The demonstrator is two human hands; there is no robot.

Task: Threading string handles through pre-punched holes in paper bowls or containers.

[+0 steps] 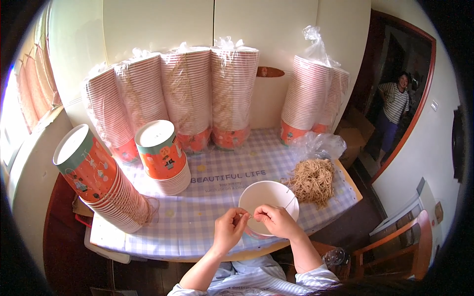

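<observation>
Over the near rim of a white-lined paper bucket (261, 192), my left hand (231, 228) and my right hand (277, 220) meet fingertip to fingertip. Both are closed in a pinch around what looks like a thin cord, mostly hidden by the fingers. The bucket stands upright with its mouth up at the table's front edge. A thin strand (291, 198) slants across its right side, above my right hand. Right beside the bucket lies a loose heap of tan twine cords (312, 182), spilling from a clear plastic bag (320, 146).
Upside-down stacks of orange-and-green paper buckets stand at left (98, 177) and left of centre (162, 155). Several tall bagged bucket stacks (186, 93) line the back, with more (308, 96) at back right. A checked cloth (207, 207) covers the table. A person (394, 106) stands in the doorway; a wooden chair (395, 246) is at right.
</observation>
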